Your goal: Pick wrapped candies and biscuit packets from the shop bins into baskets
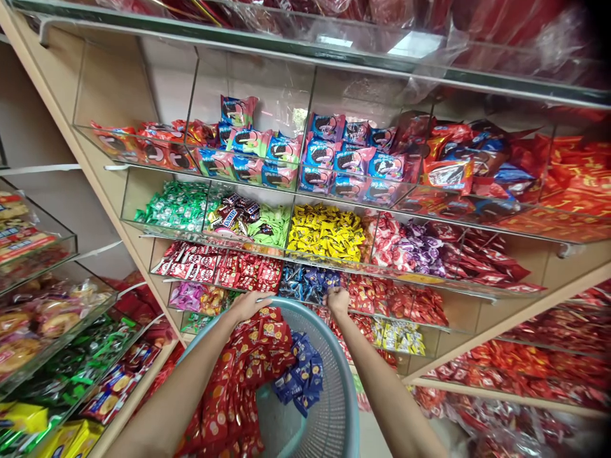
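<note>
Left hand (pixel 249 306) at the basket's rim, right hand (pixel 338 300) at the shelf front

Both arms reach forward and converge, the hands well apart. The left forearm (pixel 186 369) slants up from the lower left, crossing over the left side of the blue-green basket (pixel 337 388). Its hand is palm down at the far rim, fingers pointing right; whether they grip the rim, I cannot tell. The right forearm (pixel 382 375) angles up and inward from the lower right, outside the basket. That hand is bent at the wrist, fingers curled, at the lower right edge of a compartment of dark blue packets (pixel 305 283); whether anything is in its grasp, I cannot tell.

The basket sits between the forearms, below the hands. Red packets (pixel 238 375) heap its left side, partly behind the left forearm, with blue packets (pixel 303 375) beside them on the right. Yellow-wrapped sweets (pixel 327 232) fill a compartment above the right hand.
</note>
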